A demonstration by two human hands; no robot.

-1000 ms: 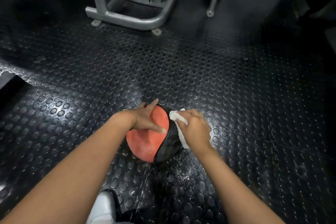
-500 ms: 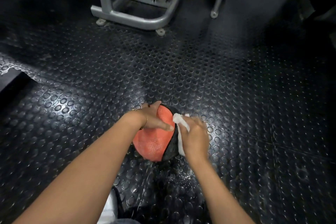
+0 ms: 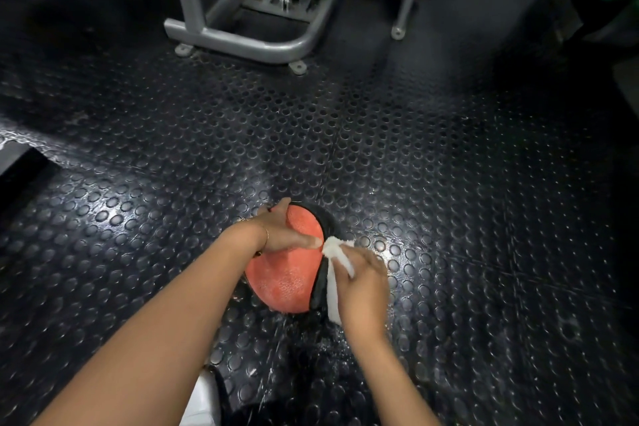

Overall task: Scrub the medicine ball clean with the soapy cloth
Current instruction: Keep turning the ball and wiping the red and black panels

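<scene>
Orange-and-black textured rubber medicine ball (image 3: 283,277) sits on black studded rubber floor (image 3: 449,183), wet patches around it. Left hand (image 3: 280,232) cupped over ball's top, thumb along orange panel, gripping to steady. Right hand (image 3: 363,284), motion-blurred, clenched round bunched white cloth (image 3: 337,270), pressing it on black panel at ball's right side. We judge step as scrubbing, midway. Next, we reckon: roll ball under left hand to expose unwiped faces. Grip firmly, since wet rubber may slip.
</scene>
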